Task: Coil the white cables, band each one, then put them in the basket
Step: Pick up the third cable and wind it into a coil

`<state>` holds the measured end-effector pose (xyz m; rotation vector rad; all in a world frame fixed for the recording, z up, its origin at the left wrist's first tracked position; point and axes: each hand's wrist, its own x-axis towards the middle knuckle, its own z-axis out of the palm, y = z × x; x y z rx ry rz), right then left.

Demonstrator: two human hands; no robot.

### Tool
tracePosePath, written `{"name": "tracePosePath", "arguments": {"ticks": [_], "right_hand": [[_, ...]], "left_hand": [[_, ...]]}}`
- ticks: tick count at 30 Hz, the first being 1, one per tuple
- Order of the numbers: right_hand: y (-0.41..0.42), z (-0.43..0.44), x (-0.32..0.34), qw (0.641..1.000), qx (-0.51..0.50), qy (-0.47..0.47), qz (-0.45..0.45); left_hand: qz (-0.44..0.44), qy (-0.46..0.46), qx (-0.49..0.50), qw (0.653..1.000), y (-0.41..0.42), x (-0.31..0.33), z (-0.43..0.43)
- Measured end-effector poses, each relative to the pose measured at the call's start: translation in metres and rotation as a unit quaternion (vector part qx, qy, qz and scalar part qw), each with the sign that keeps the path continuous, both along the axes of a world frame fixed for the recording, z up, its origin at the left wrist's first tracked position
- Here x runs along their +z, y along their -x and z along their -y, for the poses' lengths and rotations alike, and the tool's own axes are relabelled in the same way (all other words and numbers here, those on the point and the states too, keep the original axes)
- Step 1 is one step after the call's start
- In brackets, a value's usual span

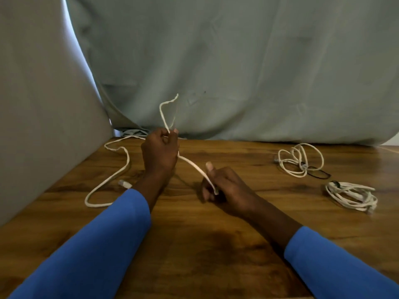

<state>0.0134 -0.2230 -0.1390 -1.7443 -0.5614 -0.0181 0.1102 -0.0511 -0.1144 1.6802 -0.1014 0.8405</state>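
Roughly two of three coiled, judging by the far coil (300,159) and near coil (352,196) by the counter's (194,244) right edge. Gripping a raised loop of loose white cable (194,165) in left hand (160,151), pinching its run in right hand (224,186). No basket visible.

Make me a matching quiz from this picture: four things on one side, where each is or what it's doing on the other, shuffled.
1 left hand
2 right hand
3 white plug
4 black band

A lies by the farther coil
B pinches an upright loop of the cable
C on the table, left of the sleeve
D grips the cable lower down

Pairs: 1-B, 2-D, 3-C, 4-A
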Motion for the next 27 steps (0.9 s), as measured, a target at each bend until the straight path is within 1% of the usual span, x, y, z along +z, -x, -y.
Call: {"name": "tracePosePath", "arguments": {"ticks": [2, 3, 6, 7, 8, 9, 10, 11, 12, 13, 14, 15, 16, 18, 20, 21, 23, 26, 27], "right_hand": [[0.005, -0.004, 0.003, 0.999, 0.023, -0.043, -0.007], [0.006, -0.005, 0.004, 0.999, 0.014, -0.051, 0.001], [0.008, -0.010, 0.010, 0.995, -0.086, -0.043, 0.026], [0.006, -0.008, 0.011, 0.993, -0.105, -0.055, 0.022], [0.004, -0.008, 0.014, 0.990, -0.121, -0.065, 0.013], [0.001, -0.005, 0.015, 0.989, -0.128, -0.079, -0.003], [-0.001, -0.003, 0.016, 0.988, -0.119, -0.097, -0.026], [-0.005, -0.001, 0.016, 0.986, -0.095, -0.125, -0.054], [-0.007, 0.001, 0.016, 0.981, -0.065, -0.162, -0.090], [-0.009, 0.003, 0.016, 0.971, -0.028, -0.202, -0.127], [-0.011, 0.005, 0.017, 0.959, 0.008, -0.236, -0.157], [-0.013, 0.007, 0.017, 0.946, 0.040, -0.267, -0.177], [-0.013, 0.009, 0.018, 0.935, 0.070, -0.294, -0.188], [-0.013, 0.013, 0.021, 0.911, 0.120, -0.347, -0.189], [-0.011, 0.014, 0.026, 0.891, 0.123, -0.397, -0.182], [-0.011, 0.015, 0.030, 0.882, 0.111, -0.422, -0.176], [-0.009, 0.017, 0.041, 0.865, 0.069, -0.472, -0.156], [-0.014, 0.029, 0.056, 0.811, 0.016, -0.575, -0.105], [-0.017, 0.034, 0.058, 0.807, 0.001, -0.586, -0.072]], "left_hand": [[-0.029, -0.013, 0.045, 0.998, -0.008, -0.002, -0.010], [-0.046, -0.027, 0.066, 0.996, -0.011, -0.002, -0.013], [-0.074, -0.055, 0.102, 0.991, -0.013, -0.004, -0.011], [-0.067, -0.049, 0.109, 0.991, -0.008, -0.001, -0.007], [-0.033, -0.046, 0.110, 0.992, -0.003, 0.002, -0.006], [0.033, -0.068, 0.091, 0.993, 0.005, 0.005, 0.000], [0.105, -0.119, 0.051, 0.986, 0.012, 0.007, 0.004], [0.161, -0.174, -0.009, 0.971, 0.017, 0.006, 0.009], [0.185, -0.216, -0.084, 0.955, 0.023, 0.004, 0.016], [0.166, -0.237, -0.162, 0.943, 0.028, -0.001, 0.024], [0.123, -0.227, -0.227, 0.939, 0.033, -0.004, 0.033], [0.078, -0.195, -0.273, 0.939, 0.035, -0.007, 0.040], [0.038, -0.158, -0.304, 0.939, 0.035, -0.010, 0.047], [-0.009, -0.107, -0.338, 0.935, 0.031, -0.015, 0.053], [-0.028, -0.113, -0.361, 0.925, 0.029, -0.019, 0.053], [-0.019, -0.148, -0.362, 0.920, 0.029, -0.020, 0.053], [0.011, -0.258, -0.346, 0.902, 0.029, -0.022, 0.054], [0.012, -0.389, -0.328, 0.861, 0.032, -0.020, 0.063], [0.015, -0.416, -0.329, 0.848, 0.033, -0.020, 0.065]]}}
